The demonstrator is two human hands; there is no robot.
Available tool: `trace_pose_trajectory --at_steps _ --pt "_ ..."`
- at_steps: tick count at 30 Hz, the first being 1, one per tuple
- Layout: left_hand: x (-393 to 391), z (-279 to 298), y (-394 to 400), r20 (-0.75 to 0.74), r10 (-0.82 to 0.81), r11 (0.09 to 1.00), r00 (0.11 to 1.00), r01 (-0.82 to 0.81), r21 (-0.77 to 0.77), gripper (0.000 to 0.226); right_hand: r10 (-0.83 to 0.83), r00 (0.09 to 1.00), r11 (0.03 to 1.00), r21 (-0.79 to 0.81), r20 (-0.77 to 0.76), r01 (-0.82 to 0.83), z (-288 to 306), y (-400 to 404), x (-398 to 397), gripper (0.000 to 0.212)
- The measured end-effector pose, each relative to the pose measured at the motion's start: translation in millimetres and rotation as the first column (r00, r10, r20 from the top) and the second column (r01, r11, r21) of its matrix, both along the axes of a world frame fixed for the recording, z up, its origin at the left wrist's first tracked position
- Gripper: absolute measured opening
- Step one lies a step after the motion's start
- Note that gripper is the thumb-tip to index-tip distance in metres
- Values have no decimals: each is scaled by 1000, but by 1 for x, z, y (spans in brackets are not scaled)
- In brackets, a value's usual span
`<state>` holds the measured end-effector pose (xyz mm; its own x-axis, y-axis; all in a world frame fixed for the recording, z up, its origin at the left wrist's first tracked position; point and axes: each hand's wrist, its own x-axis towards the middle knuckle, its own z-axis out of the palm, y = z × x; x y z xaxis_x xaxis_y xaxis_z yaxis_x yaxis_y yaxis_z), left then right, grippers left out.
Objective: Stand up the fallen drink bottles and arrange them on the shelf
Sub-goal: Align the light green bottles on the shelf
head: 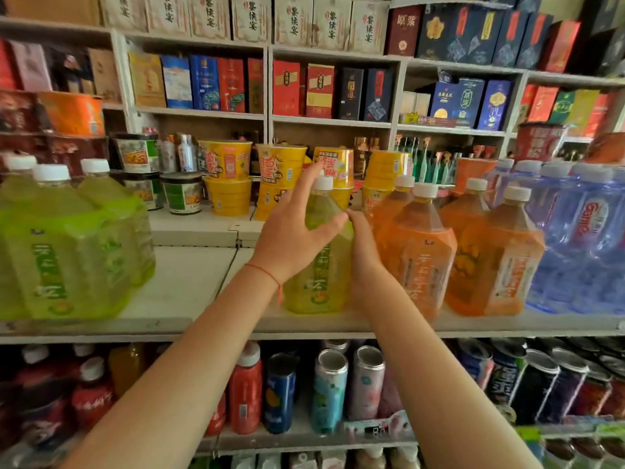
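Hands meet on one upright green tea bottle (319, 265) at the shelf (176, 292) front: left hand (291, 238) curls around its shoulder, right hand (367, 262) presses its right side, fingers hidden; orange bottles (419, 252) just right, noodle cups (280, 170) beyond

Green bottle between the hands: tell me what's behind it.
Behind the green bottle stand stacked yellow noodle cups on the raised back ledge. The left hand and the bottle itself cover the lower cups, so what else stands there cannot be seen.
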<state>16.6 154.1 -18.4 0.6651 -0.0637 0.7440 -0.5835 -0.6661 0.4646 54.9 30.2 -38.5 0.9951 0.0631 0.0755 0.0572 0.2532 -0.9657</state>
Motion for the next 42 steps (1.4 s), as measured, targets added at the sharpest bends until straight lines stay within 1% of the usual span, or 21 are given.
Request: trace_pose_trajectory --at_steps 3,5,8,10,13,18,20,22,25,27,29,31,33,34,35,36,37,39,40,41,42 --pt "2 2 1 -17 36 997 999 -37 -60 69 106 994 994 29 -32 -105 -7 4 8 54" --pt "-4 1 0 -16 50 996 999 -51 -74 63 167 986 985 57 -21 -165 -11 8 8 52" --pt "-9 0 6 4 62 996 998 -62 -64 57 241 970 965 109 -17 -237 -14 14 7 56" --pt "-11 1 14 2 85 993 996 -85 -76 54 256 967 961 108 9 -255 -12 22 3 54" --pt "-18 2 33 0 124 988 992 -124 -94 52 301 954 949 102 -8 -299 -11 41 -5 54" --pt "-35 1 85 20 185 980 982 -184 -71 51 305 952 950 79 -15 -303 -10 96 -19 61" --pt "-42 1 105 48 234 972 971 -231 -52 51 307 951 951 53 -19 -306 -10 119 -22 62" --pt "-48 1 124 117 297 955 948 -297 -16 52 324 946 946 15 -17 -323 -9 140 -25 59" --pt "-53 -1 157 247 405 891 880 -441 110 55 351 936 936 -24 -5 -351 -9 177 -31 53" --pt "-56 -1 170 282 471 828 836 -529 187 54 346 938 938 -35 11 -345 -11 196 -35 51" --pt "-57 -4 179 312 450 813 837 -529 244 49 310 951 951 -9 -1 -310 -12 207 -35 51" --pt "-57 -7 182 340 427 808 838 -522 273 42 252 968 967 -34 16 -251 -14 212 -33 56" --pt "-57 -10 178 373 418 824 829 -518 229 35 209 977 974 -99 31 -205 -13 214 -32 58" --pt "-57 -10 172 409 399 841 821 -506 194 32 180 981 975 -146 74 -168 -11 213 -33 51" --pt "-58 -11 165 459 371 858 807 -487 162 28 153 976 967 -229 155 -115 -8 210 -36 40" --pt "-58 -11 157 508 335 879 793 -457 134 25 107 955 952 -304 276 -19 -3 205 -41 29" --pt "-57 -11 148 545 298 902 783 -418 106 23 63 904 931 -351 423 99 0 196 -43 22" --pt "-53 -10 129 571 244 941 784 -333 54 18 -54 784 895 -319 618 312 8 167 -49 25" --pt "-48 -9 114 557 216 959 802 -280 31 18 -149 690 840 -277 709 466 14 142 -50 30" --pt "-43 -8 100 524 183 974 832 -224 16 18 -231 538 744 -210 810 635 22 117 -50 34" --pt "-39 -8 85 481 143 987 865 -163 0 20 -259 363 614 -137 895 777 31 90 -54 37"
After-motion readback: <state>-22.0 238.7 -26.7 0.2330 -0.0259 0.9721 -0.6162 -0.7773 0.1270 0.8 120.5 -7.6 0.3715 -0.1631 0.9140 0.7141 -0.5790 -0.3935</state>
